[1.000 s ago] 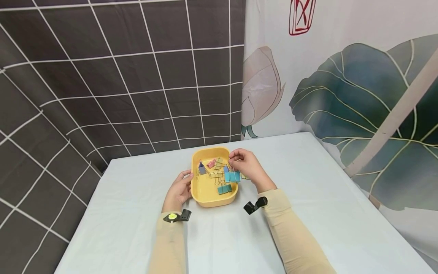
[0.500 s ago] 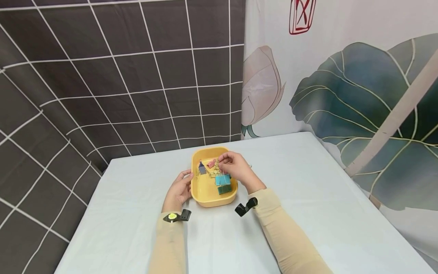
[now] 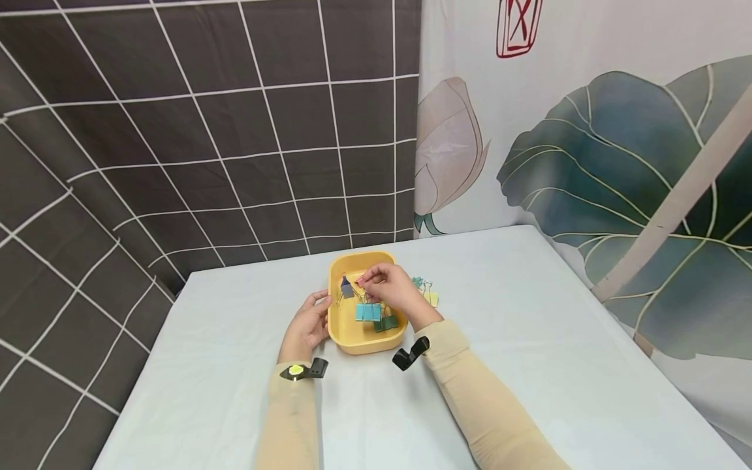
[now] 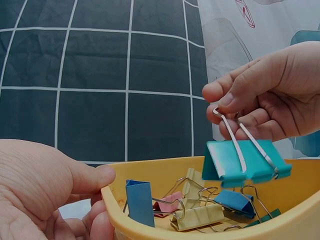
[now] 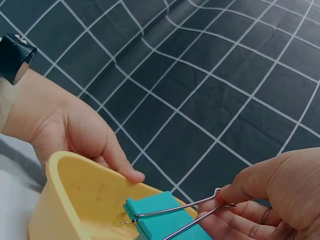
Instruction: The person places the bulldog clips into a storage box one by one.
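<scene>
My right hand (image 3: 389, 286) pinches a teal binder clip (image 3: 368, 313) by its wire handles. The clip hangs over the yellow plastic bin (image 4: 125, 220), body downward in the left wrist view. My left hand (image 3: 309, 324) grips the bin's left wall, thumb at the rim and fingers outside. Inside lie a blue binder clip (image 4: 140, 202) upright by the left wall, a pink one (image 4: 167, 204), yellow ones (image 4: 199, 217), another blue one (image 4: 235, 202) and a dark green one (image 3: 386, 323). My right hand hides part of them in the head view.
On the white-covered table (image 3: 517, 313), a yellow binder clip (image 3: 431, 299) and a green one (image 3: 418, 282) lie just right of the bin. A dark grid-patterned cloth (image 3: 235, 143) and a floral cloth (image 3: 587, 163) hang behind the table.
The right hand has moved left across the bin, carrying the teal binder clip with it. Clips on the table to the right have come into view. The left hand and bin have stayed put.
</scene>
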The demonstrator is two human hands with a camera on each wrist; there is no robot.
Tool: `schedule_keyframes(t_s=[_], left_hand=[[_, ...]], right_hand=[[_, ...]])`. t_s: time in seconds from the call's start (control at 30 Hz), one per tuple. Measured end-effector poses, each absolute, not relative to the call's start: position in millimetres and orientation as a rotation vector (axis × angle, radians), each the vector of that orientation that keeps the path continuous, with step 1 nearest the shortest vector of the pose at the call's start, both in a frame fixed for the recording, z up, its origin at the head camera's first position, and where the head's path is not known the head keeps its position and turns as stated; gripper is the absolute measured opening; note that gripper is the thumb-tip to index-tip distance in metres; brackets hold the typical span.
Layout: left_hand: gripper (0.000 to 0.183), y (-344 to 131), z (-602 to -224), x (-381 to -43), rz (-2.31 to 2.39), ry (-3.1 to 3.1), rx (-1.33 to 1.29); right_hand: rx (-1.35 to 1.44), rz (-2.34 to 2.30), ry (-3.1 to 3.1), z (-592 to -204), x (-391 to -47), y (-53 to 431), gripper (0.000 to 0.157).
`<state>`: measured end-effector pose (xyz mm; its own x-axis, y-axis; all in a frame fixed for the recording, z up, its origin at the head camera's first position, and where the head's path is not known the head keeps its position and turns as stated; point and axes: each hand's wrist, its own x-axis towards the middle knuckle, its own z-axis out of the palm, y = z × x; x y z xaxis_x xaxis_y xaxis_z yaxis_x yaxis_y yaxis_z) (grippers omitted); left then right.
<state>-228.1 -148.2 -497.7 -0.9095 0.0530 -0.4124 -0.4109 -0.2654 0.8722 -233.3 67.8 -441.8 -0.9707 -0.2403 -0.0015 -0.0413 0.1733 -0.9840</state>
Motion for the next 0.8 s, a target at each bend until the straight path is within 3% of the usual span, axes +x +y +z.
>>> schedule_keyframes(t_s=[0.8], left_hand=[[0.034, -148, -496, -227, 2.260, 1.679, -0.454]], right_hand=[[-0.121, -1.931, 2.256, -457, -239, 51, 0.015]])
